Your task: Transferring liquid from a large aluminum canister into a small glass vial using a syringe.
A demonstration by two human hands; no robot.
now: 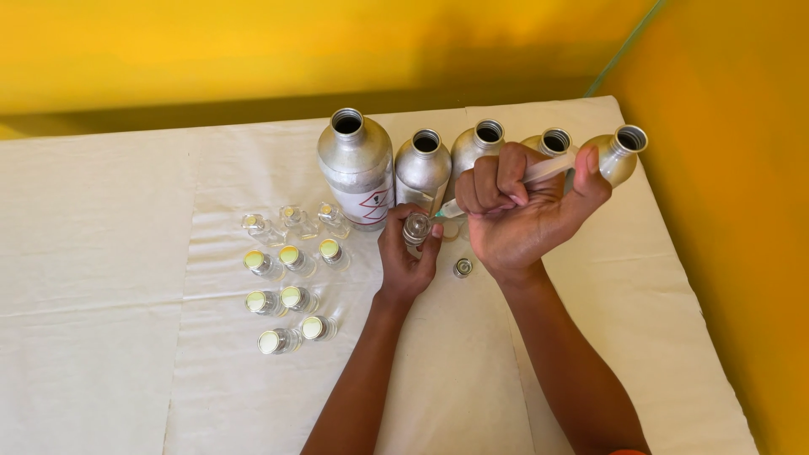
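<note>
My left hand grips a small clear glass vial and holds it upright just above the white cloth. My right hand is closed around a clear plastic syringe, thumb on the plunger end, with the tip angled down toward the vial's mouth. A small loose cap lies on the cloth between my wrists. Behind my hands stands a row of several open silver metal bottles, the largest bearing a label.
To the left lie several small glass vials with yellow-lit caps, and three stoppered ones behind them. The white cloth covers the table. A yellow wall rises along the right edge and the back.
</note>
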